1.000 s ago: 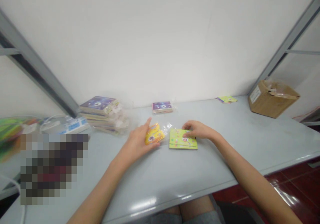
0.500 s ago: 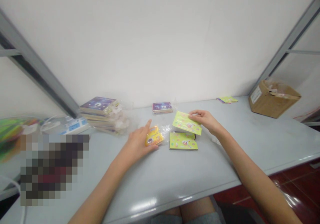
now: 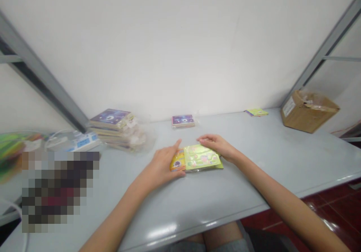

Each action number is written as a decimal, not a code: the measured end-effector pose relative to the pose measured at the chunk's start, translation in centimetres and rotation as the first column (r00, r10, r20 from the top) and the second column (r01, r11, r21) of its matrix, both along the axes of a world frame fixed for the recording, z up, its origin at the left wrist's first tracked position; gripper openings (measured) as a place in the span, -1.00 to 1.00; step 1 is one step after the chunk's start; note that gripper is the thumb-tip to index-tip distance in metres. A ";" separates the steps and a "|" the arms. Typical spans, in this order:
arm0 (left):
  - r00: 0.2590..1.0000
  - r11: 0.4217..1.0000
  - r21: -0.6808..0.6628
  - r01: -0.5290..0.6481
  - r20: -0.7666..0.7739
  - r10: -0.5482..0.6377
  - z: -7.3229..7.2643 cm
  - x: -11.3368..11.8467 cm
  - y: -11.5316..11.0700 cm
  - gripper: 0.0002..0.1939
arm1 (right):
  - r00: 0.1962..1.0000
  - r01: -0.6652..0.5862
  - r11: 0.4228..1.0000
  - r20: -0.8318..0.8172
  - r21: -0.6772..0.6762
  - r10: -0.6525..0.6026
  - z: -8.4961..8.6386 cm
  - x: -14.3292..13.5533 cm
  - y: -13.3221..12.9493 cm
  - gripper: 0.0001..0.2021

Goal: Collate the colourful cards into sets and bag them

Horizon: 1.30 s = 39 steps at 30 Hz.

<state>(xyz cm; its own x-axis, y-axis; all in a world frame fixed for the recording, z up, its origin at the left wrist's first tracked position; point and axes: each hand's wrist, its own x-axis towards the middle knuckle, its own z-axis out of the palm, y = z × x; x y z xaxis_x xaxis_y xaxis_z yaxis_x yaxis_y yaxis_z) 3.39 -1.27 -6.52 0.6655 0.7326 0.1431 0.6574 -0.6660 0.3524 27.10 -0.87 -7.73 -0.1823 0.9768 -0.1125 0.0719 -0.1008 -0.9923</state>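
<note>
My left hand (image 3: 163,166) has its thumb and fingers around the left end of a yellow printed pack (image 3: 178,162) in clear plastic. Beside it, a light-green printed booklet (image 3: 201,157) partly covers the yellow pack's right end. Closed on the far right part of that booklet is my right hand (image 3: 216,146), its fingertips partly hidden. A second green booklet (image 3: 221,166) shows only as a corner underneath, on the grey table (image 3: 180,199).
A stack of purple-topped booklets (image 3: 111,117) in plastic stands at left, near a white power strip (image 3: 86,141). Near the wall lie a small purple stack (image 3: 183,121) and a green booklet (image 3: 256,112). An open cardboard box (image 3: 307,113) is at far right.
My left hand has slid the yellow pack right, against the green booklets. My right hand has lowered the raised green booklet leftward, onto the pack and the other booklet.
</note>
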 end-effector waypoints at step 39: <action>0.982 0.981 0.035 -0.189 0.029 0.188 0.1 -0.7 1.0 -0.10 | 0.790 -0.283 0.932 0.607 0.227 0.092 -0.5 2.8 0.8 -0.49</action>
